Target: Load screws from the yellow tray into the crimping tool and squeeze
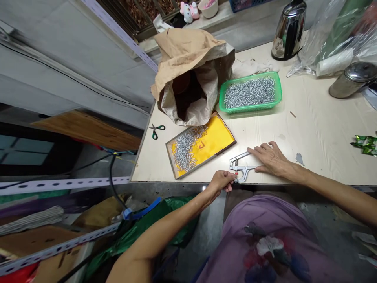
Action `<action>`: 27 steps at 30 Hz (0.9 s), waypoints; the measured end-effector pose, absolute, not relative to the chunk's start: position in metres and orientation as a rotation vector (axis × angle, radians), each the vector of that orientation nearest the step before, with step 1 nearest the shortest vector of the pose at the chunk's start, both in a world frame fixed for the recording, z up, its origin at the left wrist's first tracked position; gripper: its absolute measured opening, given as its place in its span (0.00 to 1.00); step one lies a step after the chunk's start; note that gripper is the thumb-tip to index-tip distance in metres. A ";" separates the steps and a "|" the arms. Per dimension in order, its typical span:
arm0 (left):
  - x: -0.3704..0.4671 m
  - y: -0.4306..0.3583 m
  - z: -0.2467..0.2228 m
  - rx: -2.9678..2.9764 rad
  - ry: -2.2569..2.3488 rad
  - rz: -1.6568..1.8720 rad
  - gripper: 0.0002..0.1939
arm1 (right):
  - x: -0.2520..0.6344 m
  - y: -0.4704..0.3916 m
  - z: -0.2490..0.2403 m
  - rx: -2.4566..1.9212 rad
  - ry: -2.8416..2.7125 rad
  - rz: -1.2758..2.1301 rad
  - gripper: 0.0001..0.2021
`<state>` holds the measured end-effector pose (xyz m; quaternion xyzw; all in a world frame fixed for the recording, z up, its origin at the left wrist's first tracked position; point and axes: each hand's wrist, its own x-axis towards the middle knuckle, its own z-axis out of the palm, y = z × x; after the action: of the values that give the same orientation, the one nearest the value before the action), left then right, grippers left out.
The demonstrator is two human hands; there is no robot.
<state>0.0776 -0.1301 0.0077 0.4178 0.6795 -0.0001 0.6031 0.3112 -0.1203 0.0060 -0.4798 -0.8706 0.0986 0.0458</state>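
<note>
A silver hand press tool (243, 169) lies at the table's front edge, its handles pointing right. My right hand (269, 158) is on the ends of those handles, fingers curved over them. At the jaw end, my left hand (223, 180) pinches something too small to make out, beside a small red part of the tool. To the left is a shallow box lined with yellow (219, 135), with a heap of small silver metal pieces (185, 151) in its left part. Behind it, a green basket (250, 109) holds many similar pieces.
A large open paper sack (193, 51) stands behind the box. Green-handled scissors (157, 131) lie near the left edge. At the back right are a kettle (287, 33), a metal canister (352, 80) and plastic bags. Green wrappers (366, 145) lie far right.
</note>
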 end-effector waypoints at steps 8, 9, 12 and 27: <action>0.089 -0.133 0.004 2.267 1.377 0.267 0.09 | 0.305 -0.130 0.010 -1.458 -2.661 0.268 0.19; 0.096 -0.129 0.001 2.361 1.278 0.270 0.12 | 0.305 -0.131 0.009 -1.455 -2.645 0.261 0.19; 0.114 -0.114 -0.006 2.514 1.036 0.218 0.21 | 0.308 -0.133 0.008 -1.468 -2.602 0.298 0.27; 0.144 -0.092 0.010 2.603 0.852 -0.140 0.19 | 0.325 -0.140 0.009 -1.567 -2.605 0.334 0.19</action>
<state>0.1443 -0.0916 0.0097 0.9303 0.3045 -0.0500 0.1984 0.3249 -0.1398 0.0091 -0.5118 -0.8511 0.1090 0.0416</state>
